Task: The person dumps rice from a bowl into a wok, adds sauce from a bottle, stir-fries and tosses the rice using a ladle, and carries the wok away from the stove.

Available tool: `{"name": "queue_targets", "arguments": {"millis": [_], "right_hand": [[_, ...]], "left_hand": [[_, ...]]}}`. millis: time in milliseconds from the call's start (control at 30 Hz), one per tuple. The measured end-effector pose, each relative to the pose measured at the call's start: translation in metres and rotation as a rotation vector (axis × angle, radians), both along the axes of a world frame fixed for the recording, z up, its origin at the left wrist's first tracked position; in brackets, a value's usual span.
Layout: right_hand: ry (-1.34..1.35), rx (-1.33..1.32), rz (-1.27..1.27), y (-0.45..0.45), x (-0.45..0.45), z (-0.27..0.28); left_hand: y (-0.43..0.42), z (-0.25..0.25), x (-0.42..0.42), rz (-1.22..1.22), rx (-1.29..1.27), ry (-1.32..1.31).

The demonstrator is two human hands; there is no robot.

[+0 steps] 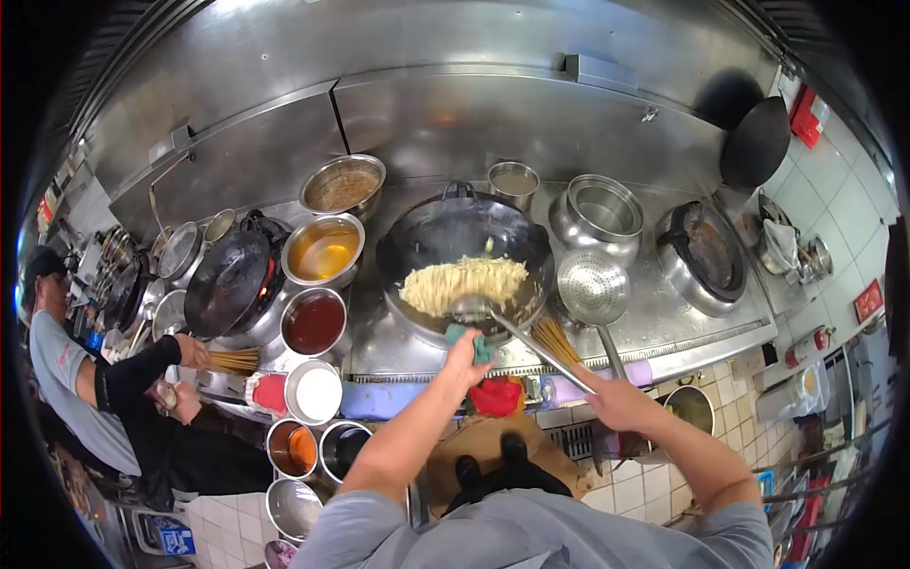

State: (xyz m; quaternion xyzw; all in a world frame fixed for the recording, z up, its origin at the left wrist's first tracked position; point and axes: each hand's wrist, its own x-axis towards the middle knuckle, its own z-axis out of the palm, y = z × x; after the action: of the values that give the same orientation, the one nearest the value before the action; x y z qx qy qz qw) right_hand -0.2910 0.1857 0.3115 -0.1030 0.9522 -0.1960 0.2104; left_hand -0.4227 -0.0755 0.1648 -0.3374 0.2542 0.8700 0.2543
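A large black wok [427, 237] sits on the stove before me with a mound of pale yellow noodles [464, 283] low in its bowl. My left hand [463, 362] is closed around a folded green cloth [482, 349] at the wok's near rim; any handle beneath it is hidden. In my right hand [621, 406] is the long handle of a metal ladle [542, 351], its bowl down in the wok against the noodles' near edge. A perforated strainer [593, 286] lies just right of the wok, its handle running toward my right wrist.
Bowls of amber liquid [324, 250], dark red sauce [315, 322] and white contents [314, 393] line the left. A metal pot [597, 218] stands back right. Bamboo brush bristles [555, 339] and a red cloth [497, 396] are near the front edge. Another person [85, 379] works at left beside a second wok [232, 284].
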Motion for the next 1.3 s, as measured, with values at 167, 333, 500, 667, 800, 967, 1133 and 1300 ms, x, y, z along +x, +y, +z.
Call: {"name": "queue_targets", "arguments": {"millis": [167, 333, 500, 667, 800, 967, 1133, 1300], "right_hand": [[-0.287, 0.16, 0.061, 0.02, -0.007, 0.08], [0.101, 0.109, 0.044, -0.02, -0.096, -0.024], [0.179, 0.042, -0.105, -0.047, -0.07, -0.03], [-0.109, -0.425, -0.497, -0.029, -0.035, -0.002], [0.544, -0.091, -0.525, -0.04, -0.038, -0.122], [-0.31, -0.995, -0.808, -0.087, -0.048, -0.034], [-1.081, -1.918, -1.025, -0.072, -0.042, -0.011], [-0.924, -1.768, -0.955, -0.103, -0.046, -0.02]], "left_hand": [[-0.003, 0.057, 0.045, -0.11, -0.003, -0.005], [0.005, 0.006, 0.001, -0.088, -0.074, 0.069], [-0.002, -0.029, 0.05, -0.186, -0.106, -0.003], [0.001, 0.025, 0.021, -0.117, -0.239, 0.129], [0.03, -0.07, 0.06, 0.035, -0.753, 0.499], [0.051, -0.068, 0.071, 0.044, -0.284, 0.341], [-0.003, -0.013, 0.023, -0.185, -0.058, 0.102], [-0.006, -0.028, 0.038, -0.205, -0.2, 0.145]]}}
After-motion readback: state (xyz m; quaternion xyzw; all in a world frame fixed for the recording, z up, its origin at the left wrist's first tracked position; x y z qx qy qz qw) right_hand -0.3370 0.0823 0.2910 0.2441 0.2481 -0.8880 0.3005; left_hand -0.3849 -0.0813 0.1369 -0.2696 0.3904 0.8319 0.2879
